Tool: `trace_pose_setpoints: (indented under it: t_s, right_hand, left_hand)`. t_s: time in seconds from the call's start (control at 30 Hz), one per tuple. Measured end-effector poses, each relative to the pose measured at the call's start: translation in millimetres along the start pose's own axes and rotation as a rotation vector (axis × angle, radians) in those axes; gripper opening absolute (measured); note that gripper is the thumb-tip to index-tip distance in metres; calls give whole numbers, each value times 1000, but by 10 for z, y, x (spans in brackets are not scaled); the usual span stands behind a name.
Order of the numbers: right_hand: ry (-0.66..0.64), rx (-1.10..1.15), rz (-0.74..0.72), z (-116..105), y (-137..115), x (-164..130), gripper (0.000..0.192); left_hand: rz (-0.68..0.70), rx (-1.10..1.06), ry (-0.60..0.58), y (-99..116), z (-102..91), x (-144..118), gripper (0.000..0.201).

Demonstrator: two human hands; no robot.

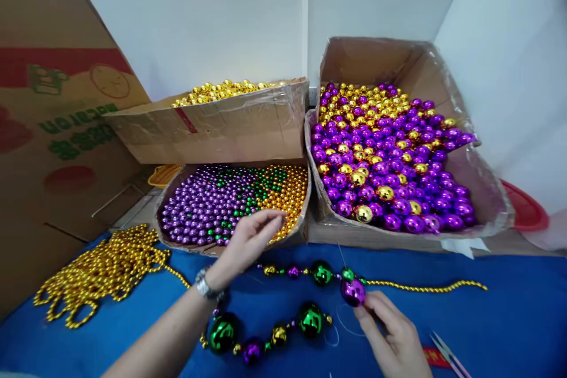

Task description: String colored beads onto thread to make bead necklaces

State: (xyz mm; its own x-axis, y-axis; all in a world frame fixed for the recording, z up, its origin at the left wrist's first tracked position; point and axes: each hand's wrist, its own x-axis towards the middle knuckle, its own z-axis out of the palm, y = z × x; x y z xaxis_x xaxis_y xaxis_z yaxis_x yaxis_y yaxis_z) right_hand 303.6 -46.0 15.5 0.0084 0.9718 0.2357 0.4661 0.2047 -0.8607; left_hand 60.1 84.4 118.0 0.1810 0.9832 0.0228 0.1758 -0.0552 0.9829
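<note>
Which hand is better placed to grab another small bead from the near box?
Left. The left hand already reaches over the rim of the small bead box, fingertips at the gold beads. The right hand is low on the blue cloth, pinching the purple bead on the strand, apart from the box.

Small craft workshop: bulk bead cartons (plastic-lined), blue worktable, bare white walls.

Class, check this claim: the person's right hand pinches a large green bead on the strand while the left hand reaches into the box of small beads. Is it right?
Not quite. In the head view the right hand pinches a large purple bead, not a green one. The left hand does reach into the box of small beads.
</note>
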Motion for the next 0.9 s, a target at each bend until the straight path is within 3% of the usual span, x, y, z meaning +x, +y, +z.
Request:
trace_pose_setpoints:
  t_s: [0.1,0.2,0.3,0.57,0.77,0.9]
  right_hand:
    - [51,29,38,31,-52,-35,23]
    - [103,64,70,67,-112,-66,26]
    - [109,87,66,80,-132,-94,27]
    - [18,26,43,35,-86,-76,19]
    - [14,3,-9,-6,-107,-32,17]
    - [32,13,8,-16,-122,-31,16]
  left_hand:
    - [102,491,-22,-135,-366,404,27]
    - [84,693,-35,-343,-620,732,19]
    - [48,852,-75,-541,-754,911,8]
    - [-12,1249,-215,-881,-759,1054,22]
    - [24,1397,-258,-956,-697,1152,16]
    - [72,1474,-275,-958,-694,1168,26]
